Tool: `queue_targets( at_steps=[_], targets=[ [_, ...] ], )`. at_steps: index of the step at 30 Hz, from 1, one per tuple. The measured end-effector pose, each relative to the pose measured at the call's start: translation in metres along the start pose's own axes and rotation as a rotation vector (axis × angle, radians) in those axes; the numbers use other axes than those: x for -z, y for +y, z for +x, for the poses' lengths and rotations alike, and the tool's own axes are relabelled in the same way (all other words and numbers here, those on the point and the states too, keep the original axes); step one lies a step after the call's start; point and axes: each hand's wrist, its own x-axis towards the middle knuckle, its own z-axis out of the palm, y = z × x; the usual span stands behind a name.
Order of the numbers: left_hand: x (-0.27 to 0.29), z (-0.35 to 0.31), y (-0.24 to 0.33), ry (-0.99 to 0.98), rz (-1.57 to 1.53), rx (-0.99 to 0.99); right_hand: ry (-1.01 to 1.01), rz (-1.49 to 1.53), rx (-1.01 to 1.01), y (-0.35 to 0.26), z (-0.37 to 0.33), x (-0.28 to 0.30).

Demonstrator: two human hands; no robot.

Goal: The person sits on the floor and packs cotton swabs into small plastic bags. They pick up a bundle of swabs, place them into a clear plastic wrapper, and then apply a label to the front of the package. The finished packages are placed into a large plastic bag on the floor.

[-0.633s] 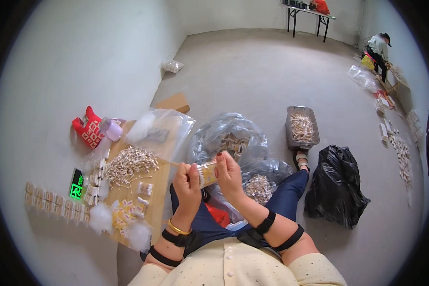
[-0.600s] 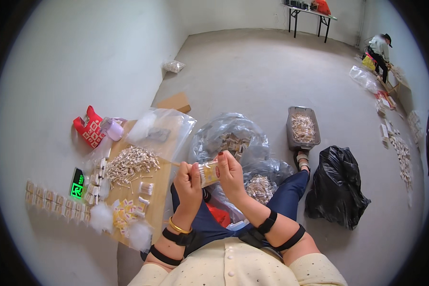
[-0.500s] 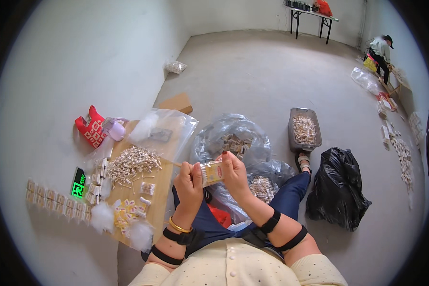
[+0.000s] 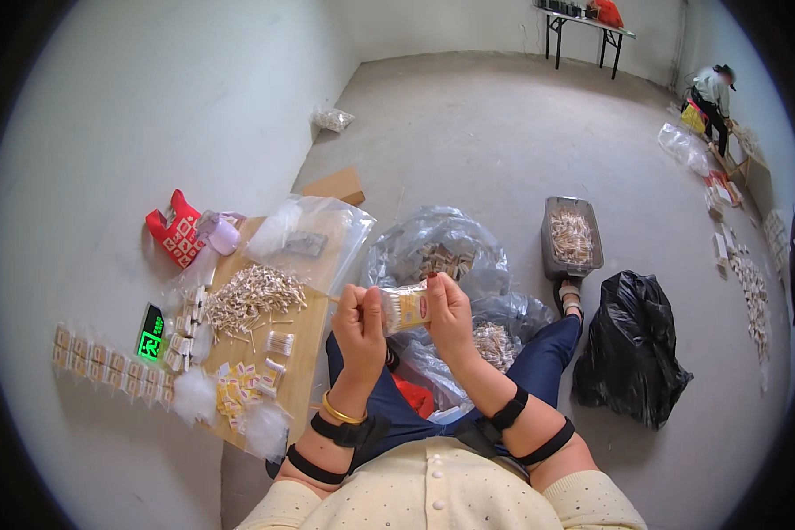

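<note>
Grey floor [image 4: 450, 132] below; both hands [image 4: 359, 322] [image 4: 451, 316], curled closed around a swab pack [image 4: 406, 307], have shifted slightly forward.

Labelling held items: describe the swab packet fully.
The swab packet looks like clear plastic film, with yellow and white printing and a red oval near its right end; white swabs show toward the left. It is held up before the person, slightly tilted, its ends in the left grip and right grip. Whether it's sealed can't be told.
</note>
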Motion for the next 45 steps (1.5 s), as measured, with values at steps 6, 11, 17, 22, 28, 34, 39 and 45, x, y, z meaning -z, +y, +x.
queue_targets(
  at_steps=[6,11,17,22,28,34,39,45],
  targets=[
    [0.001,-0.006,-0.004,-0.018,0.076,0.018,0.020,0.002,-0.018,0.002,0.002,0.005],
    [-0.005,-0.005,-0.001,-0.054,0.324,-0.174,0.043,0.029,0.007,0.008,0.009,0.008],
    [-0.009,-0.009,0.000,-0.013,-0.093,0.054,0.098,0.010,0.085,0.014,0.017,0.013],
    [0.003,-0.003,-0.007,-0.081,-0.307,0.310,0.065,-0.002,0.069,0.008,0.021,0.025],
    [-0.002,-0.004,0.005,-0.172,-0.281,0.325,0.089,-0.084,0.096,0.006,0.019,0.024],
    [0.006,-0.004,0.001,-0.179,-0.415,0.485,0.165,-0.190,0.169,0.007,0.027,0.049],
    [0.028,-0.005,-0.013,-0.080,-0.371,0.495,0.206,-0.365,0.012,0.027,0.027,0.122],
    [0.044,-0.019,-0.034,-0.143,-0.331,0.587,0.241,-1.260,-0.084,0.096,0.002,0.232]
  ],
)
